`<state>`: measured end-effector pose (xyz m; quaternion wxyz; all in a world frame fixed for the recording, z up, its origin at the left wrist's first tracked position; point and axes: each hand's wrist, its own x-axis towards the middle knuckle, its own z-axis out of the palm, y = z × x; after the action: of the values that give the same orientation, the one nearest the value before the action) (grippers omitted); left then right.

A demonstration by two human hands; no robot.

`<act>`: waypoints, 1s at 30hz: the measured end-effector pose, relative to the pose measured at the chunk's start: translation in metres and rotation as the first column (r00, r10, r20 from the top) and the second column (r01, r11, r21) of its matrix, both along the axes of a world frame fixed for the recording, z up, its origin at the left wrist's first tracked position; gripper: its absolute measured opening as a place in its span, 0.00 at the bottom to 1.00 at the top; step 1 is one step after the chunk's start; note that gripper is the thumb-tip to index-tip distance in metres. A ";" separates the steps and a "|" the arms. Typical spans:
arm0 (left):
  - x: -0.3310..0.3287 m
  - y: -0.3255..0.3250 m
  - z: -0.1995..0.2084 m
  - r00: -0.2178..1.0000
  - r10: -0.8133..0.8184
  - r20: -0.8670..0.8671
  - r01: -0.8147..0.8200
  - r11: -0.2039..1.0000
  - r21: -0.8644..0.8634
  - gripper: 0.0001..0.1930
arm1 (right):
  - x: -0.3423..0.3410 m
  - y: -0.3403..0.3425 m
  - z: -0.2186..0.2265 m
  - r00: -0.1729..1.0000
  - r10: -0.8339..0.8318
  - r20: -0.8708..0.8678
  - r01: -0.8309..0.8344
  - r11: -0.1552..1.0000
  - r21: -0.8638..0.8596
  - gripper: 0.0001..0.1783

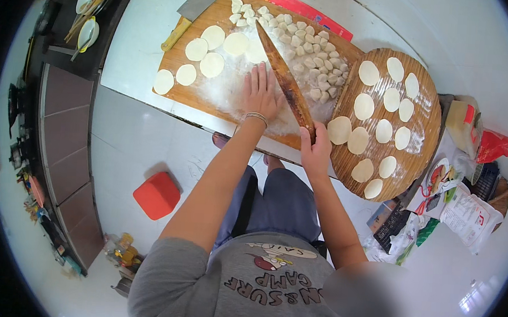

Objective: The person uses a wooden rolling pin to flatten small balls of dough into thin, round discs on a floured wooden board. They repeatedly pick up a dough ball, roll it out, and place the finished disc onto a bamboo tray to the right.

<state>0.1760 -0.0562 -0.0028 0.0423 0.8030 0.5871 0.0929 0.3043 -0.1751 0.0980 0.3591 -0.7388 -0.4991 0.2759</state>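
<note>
My left hand [261,92] lies flat on a flour-dusted wooden board [354,48], fingers stretched out. Any dough beneath the palm is hidden. My right hand [317,148] is closed round the near end of a long, tapered wooden rolling pin [287,79]. The pin slants across the board beside my left hand, its far tip toward the dough lumps. Many small pressed dough lumps [316,46] cover the far right of that board. To the left of my hand are several flat round dough wrappers [212,65], and one more lies partly behind the pin.
A cleaver [202,1] with a wooden handle rests at the board's far left. On the right, a round wooden board [426,117] carries more dough wrappers [363,107]. Packages and bags [471,215] crowd beyond it. A red stool [156,195] stands on the floor to the left.
</note>
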 end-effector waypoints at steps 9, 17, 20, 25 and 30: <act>-0.109 -0.023 0.017 0.769 0.124 0.628 -0.166 0.986 0.008 0.31 | -0.009 0.037 -0.058 0.857 0.289 0.427 -0.313 0.950 -0.014 0.18; -0.133 0.018 0.018 0.978 -0.026 0.206 0.039 0.997 -0.060 0.34 | -0.009 0.091 -0.075 0.684 0.369 0.629 -0.407 0.909 -0.090 0.27; -0.146 -0.027 0.006 0.971 -0.079 0.227 0.106 0.988 -0.110 0.36 | -0.007 0.059 -0.078 0.707 0.448 0.548 -0.413 0.890 -0.194 0.32; -0.159 -0.036 0.010 0.979 -0.070 0.189 0.108 0.974 -0.198 0.37 | -0.017 0.057 -0.074 0.670 0.420 0.612 -0.410 0.897 -0.168 0.32; -0.145 -0.010 0.013 0.985 -0.033 0.167 0.055 0.990 -0.128 0.35 | -0.014 0.086 -0.083 0.660 0.345 0.667 -0.350 0.927 -0.133 0.31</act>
<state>0.0306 -0.0665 0.0101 0.1458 0.8008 0.5686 0.1186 0.2905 -0.0892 0.0151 0.0947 -0.6776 -0.7278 0.0482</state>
